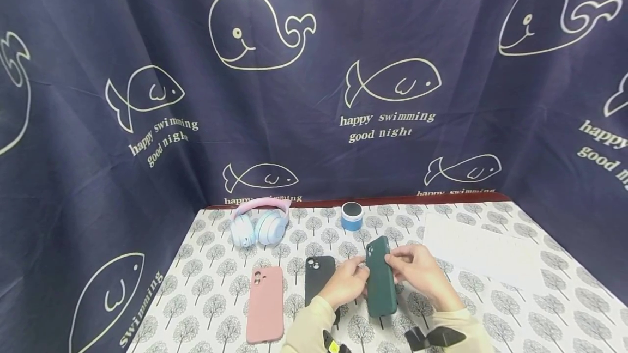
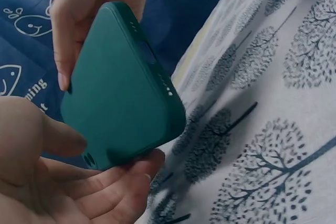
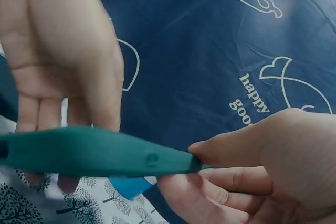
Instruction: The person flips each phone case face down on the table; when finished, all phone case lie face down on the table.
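Observation:
A dark green phone case [image 1: 380, 282] is held up off the table, tilted, its camera cutouts toward the far end. My right hand [image 1: 417, 268] pinches its right edge between thumb and fingers, as the right wrist view also shows. On the other side, my left hand [image 1: 345, 282] holds the case, thumb over a corner and fingers beneath it in the left wrist view. There the port cutout and small holes along one end of the green case [image 2: 123, 87] are visible. Beneath my left hand and forearm lies a black phone case [image 1: 319, 277], partly hidden.
A pink phone case [image 1: 265, 304] lies left of the black one. Headphones [image 1: 260, 225] and a small blue speaker-like cylinder [image 1: 351, 218] stand farther back. White sheets [image 1: 481, 247] lie on the right of the tree-patterned tablecloth [image 1: 221, 309]. Dark blue curtains [image 1: 314, 97] surround the table.

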`<state>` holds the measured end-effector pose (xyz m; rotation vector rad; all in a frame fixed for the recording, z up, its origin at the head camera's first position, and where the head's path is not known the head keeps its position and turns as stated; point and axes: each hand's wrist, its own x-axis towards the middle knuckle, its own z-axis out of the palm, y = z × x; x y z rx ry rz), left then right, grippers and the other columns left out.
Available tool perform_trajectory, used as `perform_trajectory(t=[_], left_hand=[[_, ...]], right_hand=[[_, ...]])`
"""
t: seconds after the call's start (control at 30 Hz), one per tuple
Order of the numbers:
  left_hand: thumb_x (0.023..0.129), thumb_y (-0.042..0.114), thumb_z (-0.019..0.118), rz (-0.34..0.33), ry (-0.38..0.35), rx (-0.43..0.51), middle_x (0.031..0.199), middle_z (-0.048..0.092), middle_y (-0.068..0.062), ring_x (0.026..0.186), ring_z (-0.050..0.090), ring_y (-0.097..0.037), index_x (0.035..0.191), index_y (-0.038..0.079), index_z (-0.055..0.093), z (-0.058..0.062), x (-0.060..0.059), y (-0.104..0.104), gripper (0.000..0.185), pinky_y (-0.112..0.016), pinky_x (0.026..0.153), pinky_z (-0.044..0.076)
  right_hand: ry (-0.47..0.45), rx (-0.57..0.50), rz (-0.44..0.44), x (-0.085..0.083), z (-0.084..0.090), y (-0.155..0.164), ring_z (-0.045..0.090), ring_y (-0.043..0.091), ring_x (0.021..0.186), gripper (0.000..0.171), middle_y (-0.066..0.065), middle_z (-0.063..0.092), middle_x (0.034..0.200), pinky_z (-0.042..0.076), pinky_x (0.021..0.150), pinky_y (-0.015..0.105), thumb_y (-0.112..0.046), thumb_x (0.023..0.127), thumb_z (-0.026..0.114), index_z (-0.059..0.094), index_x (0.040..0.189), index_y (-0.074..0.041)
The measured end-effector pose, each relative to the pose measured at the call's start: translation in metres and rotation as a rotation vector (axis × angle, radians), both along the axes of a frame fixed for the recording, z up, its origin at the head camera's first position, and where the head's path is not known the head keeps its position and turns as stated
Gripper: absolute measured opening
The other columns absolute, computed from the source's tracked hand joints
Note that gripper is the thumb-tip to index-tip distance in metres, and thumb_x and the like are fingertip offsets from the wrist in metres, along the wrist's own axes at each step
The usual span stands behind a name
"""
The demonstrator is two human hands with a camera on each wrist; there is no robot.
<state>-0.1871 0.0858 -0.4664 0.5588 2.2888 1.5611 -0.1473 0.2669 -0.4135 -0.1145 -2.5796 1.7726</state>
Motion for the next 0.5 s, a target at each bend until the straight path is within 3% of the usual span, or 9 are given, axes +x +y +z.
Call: perform_trajectory(t=[0.17, 0.3, 0.4, 0.5], left_hand=[[0.093, 0.020, 0.063, 0.058, 0.074, -0.020, 0.084, 0.058, 0.003, 0.070, 0.058, -0.009, 0.138, 0.000, 0.053, 0.005, 0.000, 0.000, 0.051, -0.031, 0.068, 0.050], [0.085, 0.014, 0.072, 0.065, 0.117, -0.031, 0.083, 0.057, 0.004, 0.067, 0.056, -0.008, 0.138, -0.001, 0.051, 0.006, 0.001, 0.000, 0.059, -0.027, 0.063, 0.050], [0.082, 0.008, 0.073, 0.061, 0.149, -0.060, 0.077, 0.057, 0.005, 0.062, 0.054, -0.007, 0.138, -0.004, 0.049, 0.001, 0.002, 0.002, 0.063, -0.025, 0.060, 0.048], [0.079, 0.003, 0.072, 0.057, 0.161, -0.101, 0.071, 0.057, 0.006, 0.059, 0.054, -0.005, 0.137, -0.006, 0.049, -0.007, 0.004, 0.005, 0.063, -0.024, 0.059, 0.049]], right_hand=[[-0.022, 0.025, -0.085, -0.001, -0.003, 0.004, 0.068, 0.026, 0.067, 0.028, 0.014, 0.070, 0.081, 0.058, 0.064, 0.038, 0.000, 0.092, 0.061, 0.060, 0.111, 0.019], [-0.059, 0.083, -0.132, -0.004, -0.011, 0.007, 0.066, 0.025, 0.069, 0.038, 0.014, 0.068, 0.083, 0.058, 0.065, 0.040, -0.002, 0.084, 0.071, 0.058, 0.115, 0.017], [-0.100, 0.156, -0.159, -0.008, -0.020, 0.007, 0.065, 0.022, 0.068, 0.048, 0.012, 0.066, 0.083, 0.057, 0.065, 0.038, -0.006, 0.078, 0.079, 0.058, 0.116, 0.015], [-0.118, 0.236, -0.154, -0.011, -0.029, 0.005, 0.065, 0.020, 0.065, 0.046, 0.011, 0.065, 0.080, 0.056, 0.062, 0.036, -0.006, 0.077, 0.079, 0.059, 0.112, 0.016]])
